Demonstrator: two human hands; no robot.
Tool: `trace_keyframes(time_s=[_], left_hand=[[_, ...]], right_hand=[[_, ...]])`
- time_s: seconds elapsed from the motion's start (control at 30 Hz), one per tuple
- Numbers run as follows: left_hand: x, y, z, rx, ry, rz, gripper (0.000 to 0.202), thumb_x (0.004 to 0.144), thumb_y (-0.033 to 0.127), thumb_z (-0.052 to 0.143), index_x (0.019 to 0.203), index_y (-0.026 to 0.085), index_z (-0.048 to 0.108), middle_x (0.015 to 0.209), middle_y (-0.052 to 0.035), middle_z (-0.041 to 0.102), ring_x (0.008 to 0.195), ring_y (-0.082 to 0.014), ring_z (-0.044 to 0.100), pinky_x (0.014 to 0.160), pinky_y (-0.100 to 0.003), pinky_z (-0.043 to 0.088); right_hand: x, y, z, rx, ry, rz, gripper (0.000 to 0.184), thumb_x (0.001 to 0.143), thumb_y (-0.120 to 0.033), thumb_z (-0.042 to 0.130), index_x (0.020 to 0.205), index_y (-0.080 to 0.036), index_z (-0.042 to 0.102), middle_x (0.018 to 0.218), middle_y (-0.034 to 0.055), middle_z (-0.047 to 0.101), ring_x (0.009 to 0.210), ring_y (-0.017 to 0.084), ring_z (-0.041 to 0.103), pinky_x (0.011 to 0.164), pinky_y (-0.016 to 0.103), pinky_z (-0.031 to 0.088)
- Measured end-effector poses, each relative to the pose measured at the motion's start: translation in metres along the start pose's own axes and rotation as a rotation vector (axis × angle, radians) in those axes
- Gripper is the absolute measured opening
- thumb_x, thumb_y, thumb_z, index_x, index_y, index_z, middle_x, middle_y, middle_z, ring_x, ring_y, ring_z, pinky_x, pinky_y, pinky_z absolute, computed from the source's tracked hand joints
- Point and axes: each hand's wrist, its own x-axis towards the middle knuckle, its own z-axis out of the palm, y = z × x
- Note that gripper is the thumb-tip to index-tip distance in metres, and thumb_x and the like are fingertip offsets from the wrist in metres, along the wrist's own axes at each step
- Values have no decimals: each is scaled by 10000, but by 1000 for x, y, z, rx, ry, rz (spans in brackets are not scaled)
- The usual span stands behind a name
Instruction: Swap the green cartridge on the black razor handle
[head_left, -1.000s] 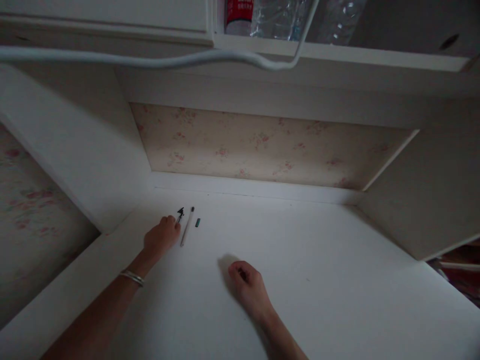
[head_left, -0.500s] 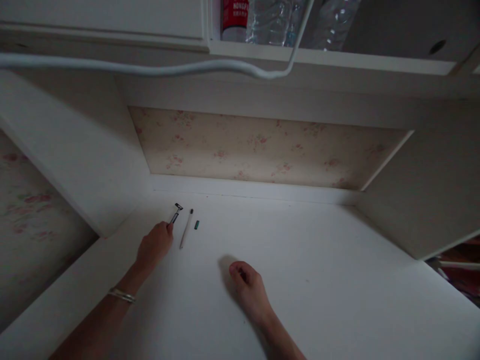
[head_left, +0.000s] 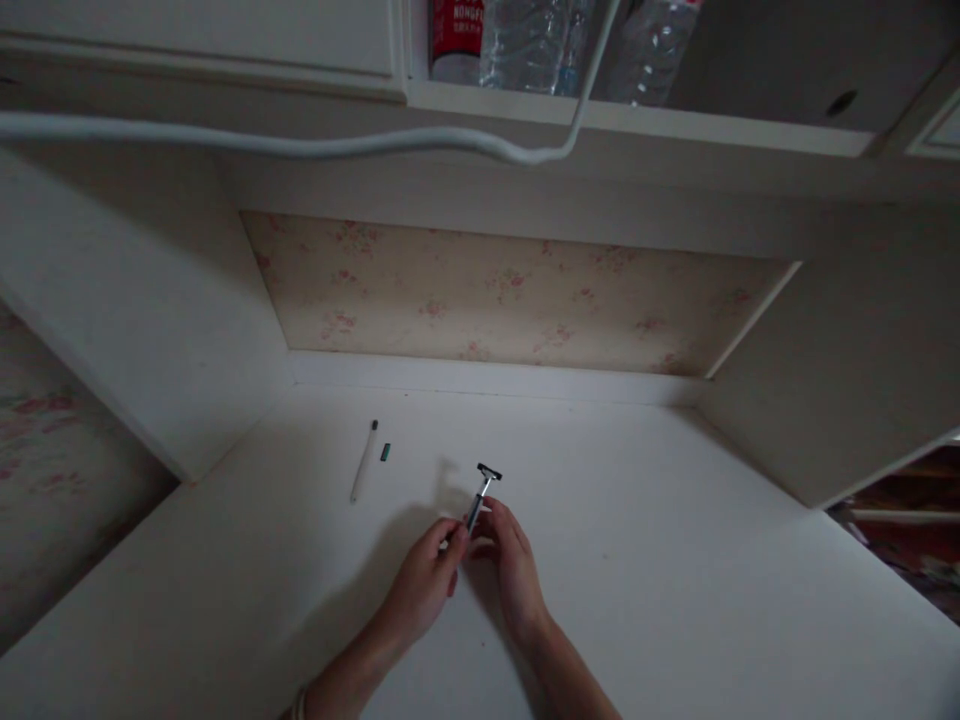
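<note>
A small razor [head_left: 482, 489] with a dark head and a thin metal handle stands tilted above the white desk top [head_left: 675, 560]. My left hand [head_left: 424, 585] pinches the lower end of its handle. My right hand [head_left: 510, 555] is closed beside it, its fingertips at the same handle. To the left, a white pen-like stick [head_left: 364, 461] with a dark tip lies on the desk. A small green piece [head_left: 385, 452] lies right of it.
The desk sits in a white alcove with a floral back panel [head_left: 510, 295] and side walls. Above, a shelf holds water bottles [head_left: 540, 40] and a red-labelled bottle [head_left: 454, 25]. A white cable [head_left: 300, 145] hangs across the top.
My left hand picked the razor up from beside the white stick and carried it right to the desk's middle. My right hand rose to meet it at the handle.
</note>
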Motion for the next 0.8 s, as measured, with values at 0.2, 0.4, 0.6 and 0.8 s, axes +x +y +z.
trace_keyframes(time_s=[0.2,0.4,0.6,0.8], left_hand=[[-5,-5,9,106,-25,33,384,859,486,446,983,152,591,584,24,492,477,-110,408,448,-224,297],[-6,-2,6,112,-68,68,381,863,488,445,754,150,583,658,5,511,532,-106,448,485,-225,328],[2,-2,-8,-263,-56,-88,426,830,546,472,867,138,590,616,22,519,432,-69,367,405,-207,251],[4,6,-21,-663,-141,-61,420,789,448,600,1084,151,617,1011,-98,596,737,-140,559,583,-236,408]], right_hand=[[-1,-5,2,90,37,66,441,834,-558,501,998,-163,613,812,55,637,693,189,612,648,303,495],[-9,-12,7,70,97,37,407,836,-572,493,910,-184,590,633,-19,527,523,127,507,483,231,417],[-15,-13,8,18,38,-53,361,879,-532,465,891,-186,565,560,-45,474,481,97,440,453,197,351],[-27,-6,24,177,-108,44,352,895,-500,464,794,-172,543,467,-66,416,366,62,286,365,188,195]])
